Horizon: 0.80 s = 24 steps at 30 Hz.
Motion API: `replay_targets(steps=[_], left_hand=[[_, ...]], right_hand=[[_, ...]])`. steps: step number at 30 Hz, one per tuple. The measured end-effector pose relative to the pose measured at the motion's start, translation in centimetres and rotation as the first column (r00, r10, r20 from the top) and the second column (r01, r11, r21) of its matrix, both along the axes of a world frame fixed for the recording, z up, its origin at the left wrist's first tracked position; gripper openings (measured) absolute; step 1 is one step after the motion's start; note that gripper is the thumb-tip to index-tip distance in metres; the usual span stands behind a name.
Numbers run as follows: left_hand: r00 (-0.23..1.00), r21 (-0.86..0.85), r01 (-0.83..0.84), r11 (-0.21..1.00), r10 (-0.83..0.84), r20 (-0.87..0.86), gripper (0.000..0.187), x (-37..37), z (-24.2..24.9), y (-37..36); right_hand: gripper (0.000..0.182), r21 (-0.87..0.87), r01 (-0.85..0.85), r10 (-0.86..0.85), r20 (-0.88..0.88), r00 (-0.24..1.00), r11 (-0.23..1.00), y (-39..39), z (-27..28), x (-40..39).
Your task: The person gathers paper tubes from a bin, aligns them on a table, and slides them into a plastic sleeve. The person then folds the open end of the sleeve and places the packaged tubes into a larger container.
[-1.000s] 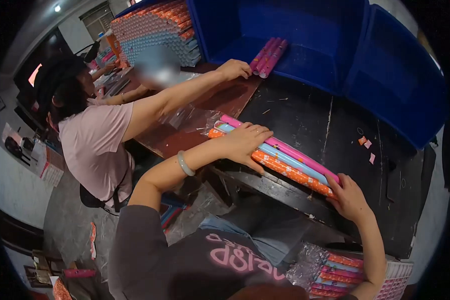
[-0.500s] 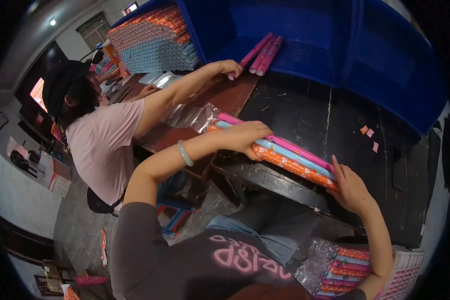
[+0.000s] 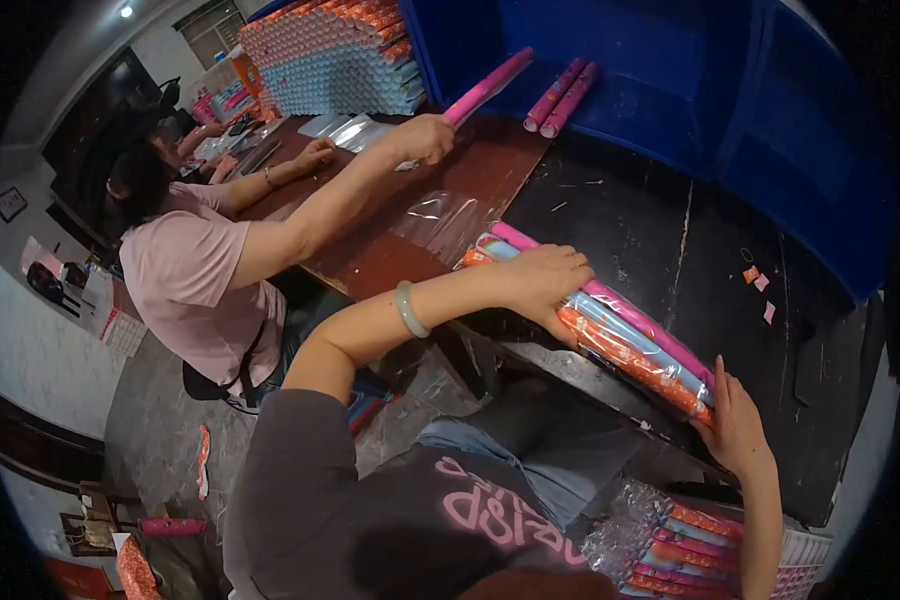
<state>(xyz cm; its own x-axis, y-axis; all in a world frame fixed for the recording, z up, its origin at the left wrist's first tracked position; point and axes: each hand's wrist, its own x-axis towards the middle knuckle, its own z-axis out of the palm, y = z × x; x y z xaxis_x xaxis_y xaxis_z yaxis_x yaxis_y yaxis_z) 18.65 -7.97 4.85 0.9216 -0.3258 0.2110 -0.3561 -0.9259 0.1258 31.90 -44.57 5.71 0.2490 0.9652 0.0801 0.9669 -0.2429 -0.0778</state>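
Note:
A bundle of patterned paper rolls lies along the near edge of the black table, with shiny clear plastic film over it. In it a pink roll (image 3: 660,332), a light blue roll (image 3: 642,345) and an orange roll (image 3: 610,345) lie side by side. My left hand (image 3: 548,285) is wrapped over the bundle's middle from above. At the bundle's right end, my right hand (image 3: 735,420) presses with its palm and thumb, fingers pointing up. The undersides of the rolls are hidden.
A co-worker on my left holds a pink roll (image 3: 490,85) beside a blue bin (image 3: 620,110) with two pink rolls (image 3: 560,100). Clear sleeves (image 3: 440,222) lie on the brown table. A big stack of rolls (image 3: 330,70) stands behind. Wrapped packs (image 3: 685,545) are low right.
The co-worker's hand has lifted one pink roll out of the blue bin. Glossy film now shows along my bundle, where the rolls looked barer. My view has shifted slightly.

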Motion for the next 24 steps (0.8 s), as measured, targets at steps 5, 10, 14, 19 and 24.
replay_targets(steps=[5,10,14,19,24], left_hand=[[0.987,-0.114,0.114,0.987,-0.1,0.122,0.056,1.8,-1.9,-5.9],[0.98,-0.075,0.127,0.989,-0.137,-0.146,0.066,3.5,-1.7,-10.3],[0.891,-0.068,0.194,0.979,-0.146,0.43,0.081,0.9,1.0,-6.9],[0.995,0.037,0.0,0.999,-0.004,0.102,0.083,-3.3,-0.3,2.5],[0.995,-0.027,0.068,0.997,-0.066,0.07,0.078,-2.5,-1.1,-0.5]], right_hand=[[0.087,0.031,-0.016,0.019,-0.076,0.997,0.999,4.2,-0.6,-1.1],[0.082,0.118,-0.058,0.068,-0.089,0.994,0.991,7.4,-1.2,-2.7],[0.081,0.099,-0.043,0.052,-0.091,0.994,0.994,6.3,-0.4,-2.9],[0.089,0.078,-0.031,0.034,-0.038,0.999,0.996,4.0,-0.9,-2.0],[0.082,0.075,-0.01,0.018,-0.099,0.995,0.997,5.7,0.0,-3.3]])
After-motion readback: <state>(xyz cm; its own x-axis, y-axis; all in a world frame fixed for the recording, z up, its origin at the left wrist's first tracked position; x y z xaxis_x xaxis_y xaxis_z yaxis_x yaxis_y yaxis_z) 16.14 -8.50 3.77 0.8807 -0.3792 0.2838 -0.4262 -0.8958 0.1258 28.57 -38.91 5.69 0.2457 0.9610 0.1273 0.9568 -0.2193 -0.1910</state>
